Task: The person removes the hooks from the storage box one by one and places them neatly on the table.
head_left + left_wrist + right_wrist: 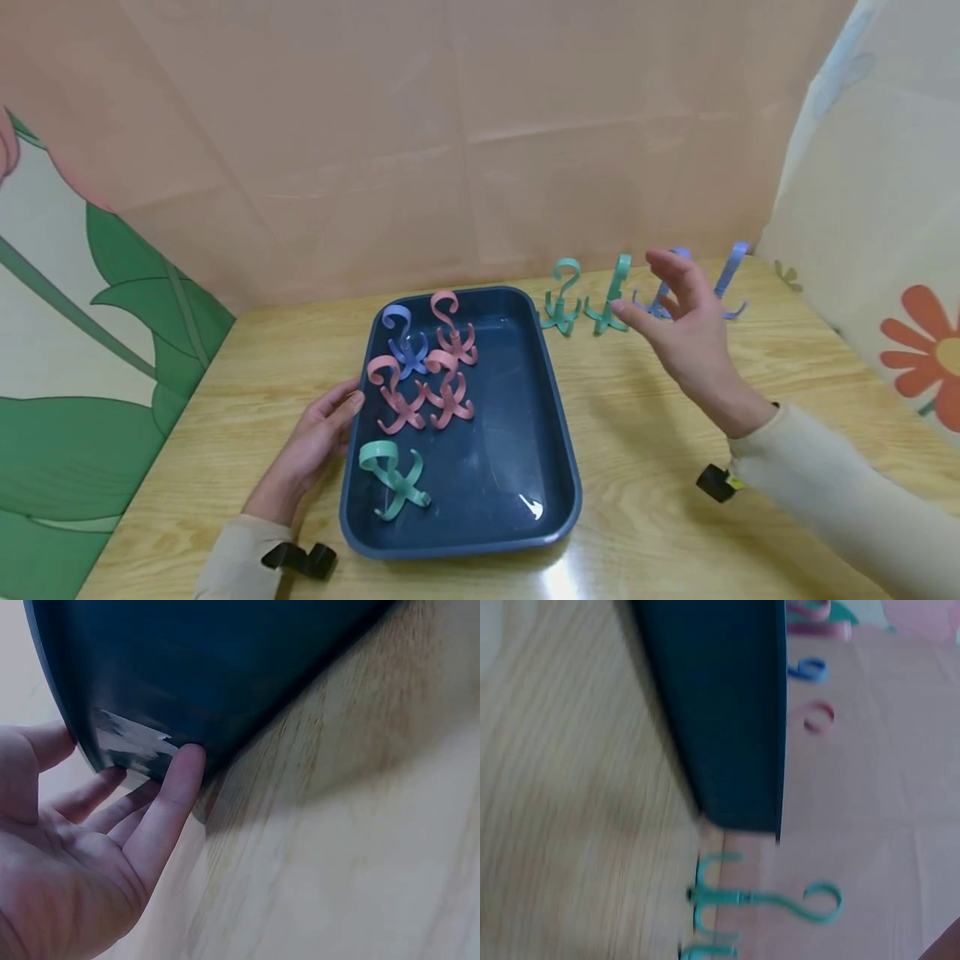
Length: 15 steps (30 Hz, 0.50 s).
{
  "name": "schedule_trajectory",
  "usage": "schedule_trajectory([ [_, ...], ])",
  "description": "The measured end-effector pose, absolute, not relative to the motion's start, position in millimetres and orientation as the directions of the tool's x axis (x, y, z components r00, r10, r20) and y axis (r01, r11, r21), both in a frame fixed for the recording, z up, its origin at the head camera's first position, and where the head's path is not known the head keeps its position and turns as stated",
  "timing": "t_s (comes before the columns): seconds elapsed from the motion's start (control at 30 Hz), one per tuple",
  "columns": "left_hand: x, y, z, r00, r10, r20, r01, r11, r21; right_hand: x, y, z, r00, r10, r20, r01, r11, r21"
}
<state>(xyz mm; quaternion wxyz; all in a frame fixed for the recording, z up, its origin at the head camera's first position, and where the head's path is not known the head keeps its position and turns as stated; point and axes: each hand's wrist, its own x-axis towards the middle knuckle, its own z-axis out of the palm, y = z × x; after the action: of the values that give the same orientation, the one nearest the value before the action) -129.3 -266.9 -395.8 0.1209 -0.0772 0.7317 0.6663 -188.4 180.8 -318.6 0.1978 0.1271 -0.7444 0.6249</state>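
My left hand rests at the left side of a dark blue tray. In the left wrist view its fingertips touch the tray's outer wall, with the thumb at the rim. Over the table right of the tray, my right hand is raised with thumb and fingers spread, holding nothing. Inside the tray are three pink multi-prong hanging hooks, a blue one and a green one. Two more green hooks stand beyond the tray's right side. Behind the right hand are two blue hooks, one partly hidden.
The wooden table meets a covered back wall. A flower-patterned panel borders the right side, and a leaf-patterned one the left. The tray's right half is bare.
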Motion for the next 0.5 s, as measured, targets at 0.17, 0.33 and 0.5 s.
schedule_trajectory([
  [0.17, -129.1, -267.3, -395.3, -0.958, 0.047, -0.283, -0.278, 0.100, 0.955, -175.1, 155.7, -319.6, -0.883, -0.065, 0.465, -0.469, 0.054, -0.882],
  [0.33, -129.4, -267.4, -395.7, -0.958, 0.041, -0.283, -0.278, 0.101, 0.955, -165.5, 133.9, -323.2, -0.879, -0.191, 0.436, -0.442, -0.016, -0.897],
  [0.5, -129.0, -267.4, -396.4, -0.959, 0.045, -0.278, -0.273, 0.098, 0.957, -158.3, 114.3, -328.3, -0.868, -0.310, 0.388, -0.403, -0.018, -0.915],
])
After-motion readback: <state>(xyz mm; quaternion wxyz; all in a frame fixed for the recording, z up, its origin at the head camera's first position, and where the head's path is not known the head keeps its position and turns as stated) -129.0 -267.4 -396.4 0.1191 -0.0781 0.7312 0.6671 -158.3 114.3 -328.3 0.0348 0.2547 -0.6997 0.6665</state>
